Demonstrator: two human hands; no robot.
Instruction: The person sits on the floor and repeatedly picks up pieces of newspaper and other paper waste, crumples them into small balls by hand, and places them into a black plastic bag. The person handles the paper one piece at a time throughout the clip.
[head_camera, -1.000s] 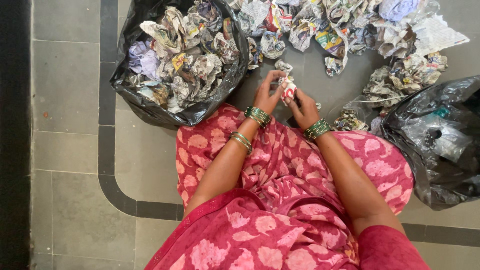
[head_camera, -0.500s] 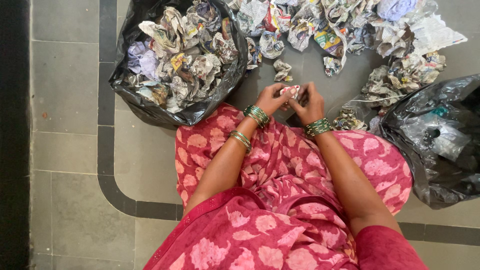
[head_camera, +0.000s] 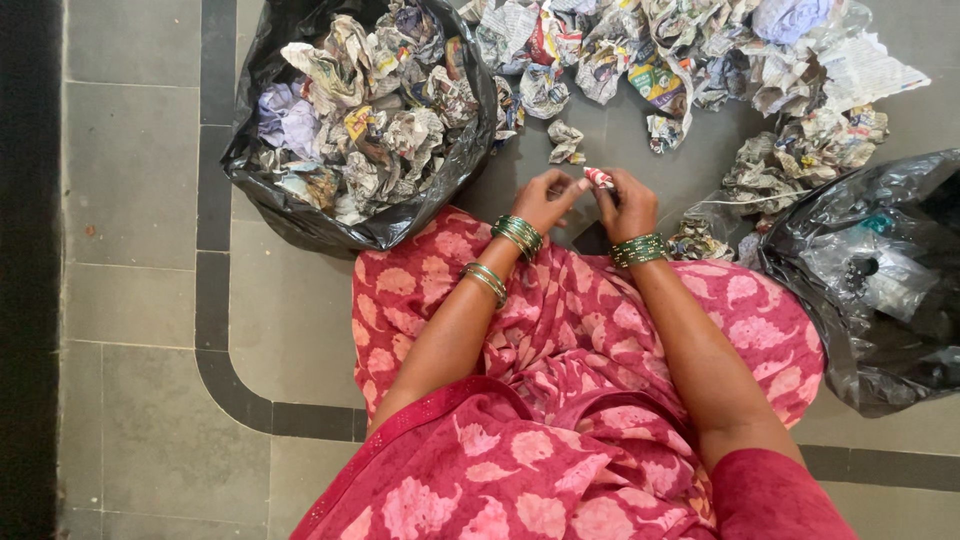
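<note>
Over the pink floral lap, left hand (head_camera: 545, 200) and right hand (head_camera: 625, 207) are both pinching a small red-and-white crumpled paper scrap (head_camera: 598, 177), fingers closed tight.

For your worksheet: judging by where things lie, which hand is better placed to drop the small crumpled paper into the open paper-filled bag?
Probably the left hand: the open black bag lies on its side, while the paper piece sits between both hands.

We see both forearms reaching forward from the bottom of the view and coming together at the hands, each wrist wearing green bangles. The left hand (head_camera: 543, 200) is curled, its fingers bent toward the right hand (head_camera: 628, 207), and the two hands are touching at the fingertips. The fingers of both are pinched closed, with the thumbs turned inward.
</note>
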